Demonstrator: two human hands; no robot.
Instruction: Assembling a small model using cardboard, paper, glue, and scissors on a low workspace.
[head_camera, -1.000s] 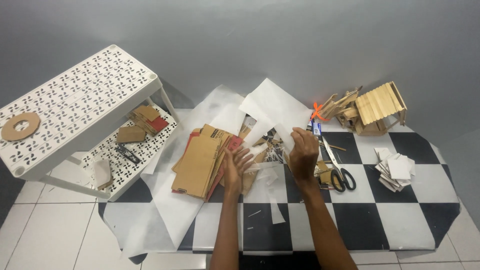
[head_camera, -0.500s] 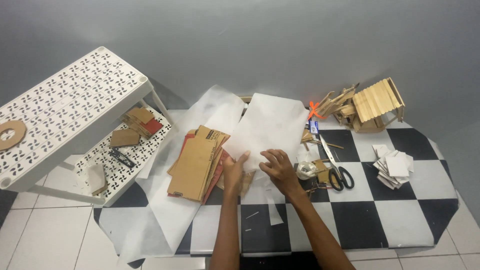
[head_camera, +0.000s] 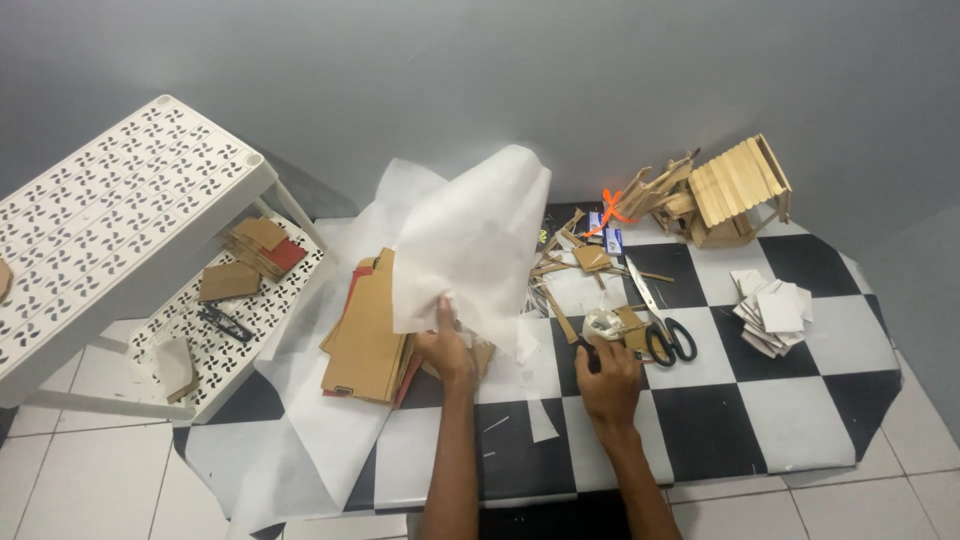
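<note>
While the white perforated shelf rack (head_camera: 120, 230) stands at nine o'clock, its lower tier carries cardboard scraps (head_camera: 262, 248) and a small black tool (head_camera: 226, 322). Moving toward the middle, large white paper sheets (head_camera: 330, 440) drape over the checkered table (head_camera: 760, 420) and spill off its eight o'clock edge. On them lies a stack of brown cardboard pieces (head_camera: 368, 335), just at nine o'clock of the left hand (head_camera: 445, 348). That hand is closed, pinching the lower edge of a lifted white paper sheet (head_camera: 475, 240) that rises toward twelve o'clock and curls over. At three o'clock of it, the right hand (head_camera: 607, 380) rests palm-down on the table, its fingers curled around a roll of tape (head_camera: 603, 324) at its one o'clock side; whether it truly clamps the roll I cannot tell. Black-handled scissors (head_camera: 668, 335) lie just at three o'clock of the roll, blades pointing to eleven o'clock. Farther toward twelve o'clock sit scattered wooden sticks (head_camera: 575, 255) and an orange clip (head_camera: 611, 210). At one o'clock stands a small stick-built house (head_camera: 738, 190) against the grey wall. At three o'clock, a pile of white square cards (head_camera: 772, 312) sits well apart from both hands.
</note>
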